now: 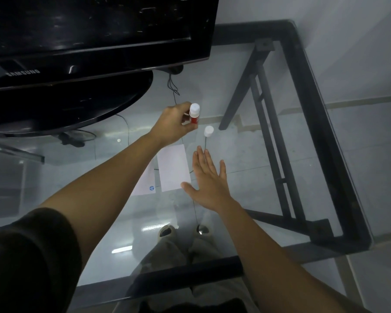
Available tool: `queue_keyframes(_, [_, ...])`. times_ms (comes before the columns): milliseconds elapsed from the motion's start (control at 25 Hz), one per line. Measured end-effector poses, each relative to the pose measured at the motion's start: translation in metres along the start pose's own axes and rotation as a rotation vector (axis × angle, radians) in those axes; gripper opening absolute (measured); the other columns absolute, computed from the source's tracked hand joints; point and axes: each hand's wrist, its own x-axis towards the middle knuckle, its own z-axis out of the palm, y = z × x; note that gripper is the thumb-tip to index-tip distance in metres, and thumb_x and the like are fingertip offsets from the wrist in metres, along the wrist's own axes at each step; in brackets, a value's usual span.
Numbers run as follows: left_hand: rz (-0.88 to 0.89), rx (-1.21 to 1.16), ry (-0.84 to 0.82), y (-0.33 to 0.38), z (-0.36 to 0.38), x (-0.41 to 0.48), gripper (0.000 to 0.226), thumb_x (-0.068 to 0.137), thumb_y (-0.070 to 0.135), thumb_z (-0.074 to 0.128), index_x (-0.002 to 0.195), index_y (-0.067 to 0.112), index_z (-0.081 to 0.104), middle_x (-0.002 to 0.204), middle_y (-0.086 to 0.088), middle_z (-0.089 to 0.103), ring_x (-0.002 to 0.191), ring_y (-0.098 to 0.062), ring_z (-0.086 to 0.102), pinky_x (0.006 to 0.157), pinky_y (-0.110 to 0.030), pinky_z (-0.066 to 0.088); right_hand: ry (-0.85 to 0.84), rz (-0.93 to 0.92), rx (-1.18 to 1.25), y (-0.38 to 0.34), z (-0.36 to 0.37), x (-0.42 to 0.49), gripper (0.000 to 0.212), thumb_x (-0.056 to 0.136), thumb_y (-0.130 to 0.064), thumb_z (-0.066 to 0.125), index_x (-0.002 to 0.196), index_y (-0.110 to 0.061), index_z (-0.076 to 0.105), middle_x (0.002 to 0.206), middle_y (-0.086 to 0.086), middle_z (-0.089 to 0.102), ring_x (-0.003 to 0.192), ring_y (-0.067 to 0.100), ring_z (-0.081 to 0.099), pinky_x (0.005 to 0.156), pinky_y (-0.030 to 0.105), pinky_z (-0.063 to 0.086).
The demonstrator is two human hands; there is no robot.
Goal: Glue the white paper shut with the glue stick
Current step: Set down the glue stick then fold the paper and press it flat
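A folded white paper (173,168) lies flat on the glass table (269,154) in the middle of the view. My left hand (173,125) is raised beyond its far edge, shut on a red glue stick (194,114) with a white end pointing up. A small white cap-like piece (208,131) shows just right of the stick; I cannot tell whether it stands on the glass or is a reflection. My right hand (209,180) is flat and open, fingers spread, with the thumb touching the paper's near right corner.
A black monitor (88,41) on a round black base (66,109) fills the far left. A second sheet with a blue logo (146,181) lies partly under my left forearm. The dark metal table frame (314,123) runs along the right and near edges.
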Motion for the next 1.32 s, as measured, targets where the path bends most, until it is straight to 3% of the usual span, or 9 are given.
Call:
queue_keyframes(200, [-0.059,-0.087,0.056,-0.006,-0.012,-0.022,0.054,0.082,0.016,0.068,0.132,0.013,0.046,0.131,-0.008,0.054,0.117,-0.017,0.05,0.096,-0.025,0.039,-0.002,-0.013,0.019,0.002,0.0,-0.001,0.082,0.091,-0.055,0.034,0.145,-0.019,-0.016,0.155,-0.002,-0.025,0.141,0.016,-0.023,0.11,0.046,-0.018])
queue_keyframes(320, [-0.066,0.201,0.115,-0.029,-0.018,-0.061,0.05,0.078,0.033,0.071,0.121,0.014,0.056,0.13,-0.011,0.052,0.121,-0.029,0.042,0.101,-0.036,0.032,-0.004,-0.016,0.014,0.001,0.001,-0.001,0.083,0.091,-0.056,0.034,0.144,-0.019,-0.017,0.155,-0.002,-0.025,0.141,0.015,-0.023,0.11,0.046,-0.018])
queue_keyframes(440, [-0.134,0.455,0.049,-0.041,-0.013,-0.091,0.058,0.072,0.05,0.07,0.119,0.017,0.058,0.138,-0.011,0.042,0.127,-0.032,0.033,0.102,-0.046,0.028,-0.001,-0.011,0.011,0.001,0.002,0.0,0.083,0.09,-0.057,0.033,0.145,-0.02,-0.017,0.155,-0.003,-0.024,0.141,0.015,-0.023,0.109,0.046,-0.018])
queue_keyframes(720, [-0.21,0.537,-0.027,-0.039,-0.005,-0.089,0.051,0.076,0.053,0.064,0.116,0.023,0.057,0.142,-0.004,0.038,0.128,-0.028,0.028,0.101,-0.044,0.027,0.006,0.004,-0.001,0.001,0.004,0.001,0.084,0.089,-0.059,0.034,0.145,-0.019,-0.015,0.155,-0.003,-0.022,0.142,0.016,-0.021,0.109,0.046,-0.018])
queue_keyframes(840, [-0.192,0.439,0.015,-0.035,-0.003,-0.091,0.042,0.077,0.04,0.07,0.109,0.016,0.056,0.131,-0.007,0.047,0.119,-0.03,0.036,0.094,-0.04,0.032,0.007,0.007,-0.005,0.0,0.003,0.001,0.084,0.09,-0.058,0.034,0.145,-0.019,-0.015,0.155,-0.003,-0.022,0.142,0.016,-0.021,0.109,0.046,-0.018])
queue_keyframes(1000, [-0.167,0.165,0.05,-0.026,0.003,-0.098,0.032,0.082,0.012,0.066,0.103,0.005,0.043,0.101,-0.019,0.059,0.087,-0.034,0.052,0.072,-0.036,0.043,0.023,0.001,0.019,0.0,0.002,-0.002,0.083,0.09,-0.057,0.036,0.145,-0.02,-0.014,0.156,-0.004,-0.021,0.142,0.014,-0.02,0.111,0.046,-0.016])
queue_keyframes(1120, [-0.225,0.021,0.104,-0.023,0.001,-0.103,0.032,0.084,0.009,0.064,0.106,0.008,0.041,0.095,-0.015,0.064,0.075,-0.028,0.057,0.064,-0.028,0.046,0.059,0.018,0.063,-0.002,0.001,-0.003,0.083,0.089,-0.056,0.041,0.147,-0.02,-0.007,0.157,-0.003,-0.015,0.143,0.016,-0.016,0.112,0.045,-0.015])
queue_keyframes(1240, [-0.287,-0.153,0.099,-0.022,-0.01,-0.103,0.038,0.08,0.014,0.07,0.103,0.018,0.04,0.093,-0.009,0.065,0.071,-0.019,0.056,0.06,-0.017,0.042,0.111,0.014,0.142,-0.005,0.0,-0.002,0.075,0.089,-0.048,0.049,0.147,-0.021,0.011,0.159,0.0,-0.003,0.145,0.019,-0.008,0.113,0.044,-0.011])
queue_keyframes(1320, [-0.32,-0.193,0.086,-0.021,-0.016,-0.103,0.042,0.079,0.017,0.072,0.107,0.02,0.041,0.095,-0.007,0.064,0.069,-0.014,0.053,0.06,-0.017,0.042,0.196,-0.023,0.27,-0.011,0.002,-0.006,0.058,0.089,-0.036,0.055,0.14,-0.019,0.034,0.156,0.003,0.021,0.145,0.024,0.011,0.115,0.041,0.0])
